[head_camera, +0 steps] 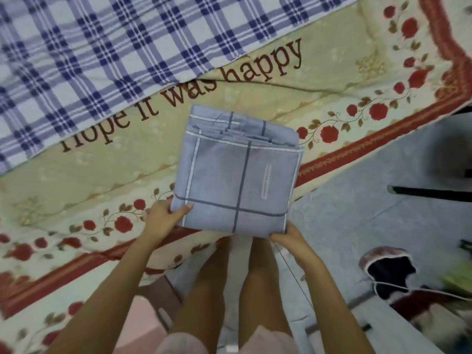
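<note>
A folded grey-blue cloth [240, 172] with white and dark lines lies as a thick square bundle over the near edge of the bed. My left hand [163, 218] grips its near left corner, thumb on top and fingers underneath. At the near right corner, my right hand [288, 237] holds the bundle from below with curled fingers. Both forearms reach up from the bottom of the view.
The bed carries a beige blanket [319, 80] with red roses, a red border and brown lettering. A blue-and-white plaid sheet [115, 47] covers its far left part. Grey tiled floor [370, 213] lies to the right, with a dark furry item [390, 274] and a black bar [431, 192].
</note>
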Demonstrator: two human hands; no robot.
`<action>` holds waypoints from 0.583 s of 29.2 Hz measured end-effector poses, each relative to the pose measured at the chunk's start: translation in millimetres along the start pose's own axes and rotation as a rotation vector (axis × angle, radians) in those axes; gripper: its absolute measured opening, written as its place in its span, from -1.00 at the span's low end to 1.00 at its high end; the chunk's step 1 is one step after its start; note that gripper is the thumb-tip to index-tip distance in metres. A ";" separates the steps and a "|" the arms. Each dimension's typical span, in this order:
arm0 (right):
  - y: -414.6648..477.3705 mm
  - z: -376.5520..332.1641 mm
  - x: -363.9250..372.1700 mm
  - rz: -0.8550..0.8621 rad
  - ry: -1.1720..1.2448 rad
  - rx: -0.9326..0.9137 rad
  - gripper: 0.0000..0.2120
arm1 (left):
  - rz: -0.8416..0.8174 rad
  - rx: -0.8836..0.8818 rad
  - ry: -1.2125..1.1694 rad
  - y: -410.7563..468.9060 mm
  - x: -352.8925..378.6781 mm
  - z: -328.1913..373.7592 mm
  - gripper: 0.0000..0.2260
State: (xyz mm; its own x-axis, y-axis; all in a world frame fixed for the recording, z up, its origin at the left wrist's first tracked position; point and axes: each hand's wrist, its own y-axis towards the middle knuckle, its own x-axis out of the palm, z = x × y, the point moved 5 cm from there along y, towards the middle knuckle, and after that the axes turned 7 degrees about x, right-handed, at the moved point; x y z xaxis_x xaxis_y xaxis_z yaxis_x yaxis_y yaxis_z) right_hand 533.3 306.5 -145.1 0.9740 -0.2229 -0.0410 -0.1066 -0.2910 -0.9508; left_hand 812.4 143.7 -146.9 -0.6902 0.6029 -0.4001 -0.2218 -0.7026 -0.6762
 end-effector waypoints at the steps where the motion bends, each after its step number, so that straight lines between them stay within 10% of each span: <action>1: 2.9 -9.0 -3.4 0.028 0.007 -0.044 -0.36 | -0.021 0.015 0.039 9.5 -3.2 7.5 -0.44; 7: 7.4 -90.0 -24.0 0.301 0.263 -0.335 -0.08 | -0.057 -0.067 -0.272 42.7 -5.7 48.1 -0.54; 13: 4.9 -162.9 -36.4 0.450 -0.029 -0.685 -0.81 | 0.180 0.283 -0.165 55.8 -20.5 105.7 -0.84; 17: 33.8 -185.8 -57.6 0.478 0.017 -0.588 -0.90 | 0.244 0.315 -0.084 85.0 -25.7 109.7 -0.75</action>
State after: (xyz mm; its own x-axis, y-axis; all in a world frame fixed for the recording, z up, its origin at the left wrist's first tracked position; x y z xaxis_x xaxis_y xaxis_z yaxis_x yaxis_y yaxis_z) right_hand 436.4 136.7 -117.8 0.7921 -0.4625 -0.3982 -0.6103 -0.6059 -0.5103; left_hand 735.7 27.1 -126.2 -0.8000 0.3798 -0.4644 -0.2355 -0.9107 -0.3393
